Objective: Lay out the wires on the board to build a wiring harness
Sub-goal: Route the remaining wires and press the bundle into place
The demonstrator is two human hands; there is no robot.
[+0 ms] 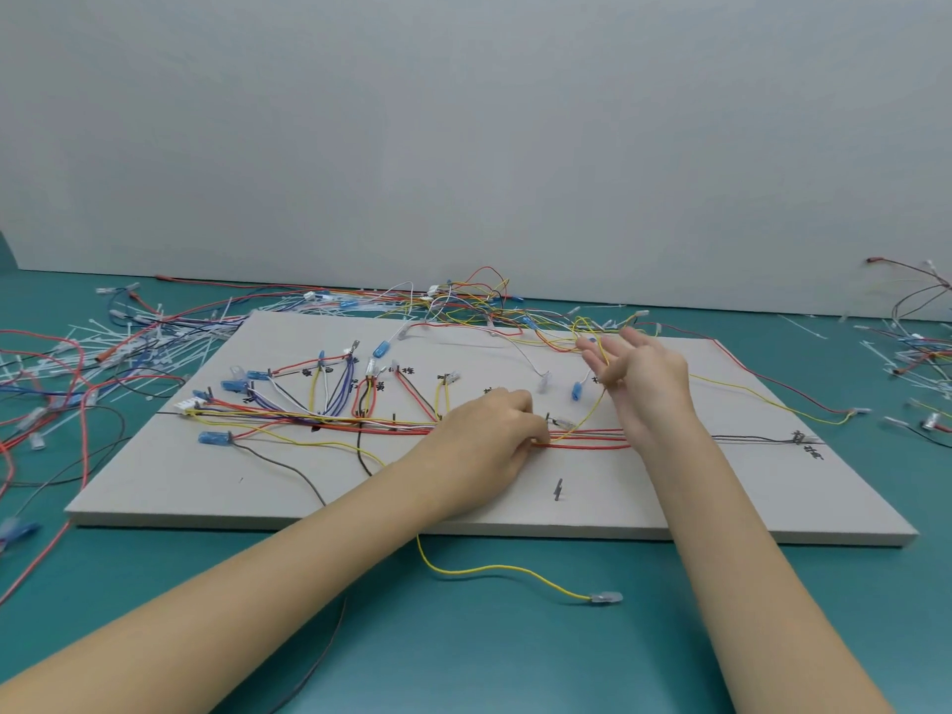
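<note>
A grey harness board (669,502) lies on the teal table. A bundle of red, yellow, white and purple wires (335,418) runs along its middle between short pins, with branches fanning up to blue and clear terminals. My left hand (489,435) rests knuckles-up on the bundle near the centre, fingers curled onto the red wires (587,444). My right hand (644,378) is raised just to the right, palm towards me, fingers spread. A yellow wire (592,409) passes from the bundle up through its fingers; whether they pinch it is unclear.
Loose wires and white cable ties are heaped along the board's far edge (463,301), at the left (103,347) and at the right (912,347). A yellow wire with a clear terminal (608,596) trails off the front edge. A grey wall stands behind.
</note>
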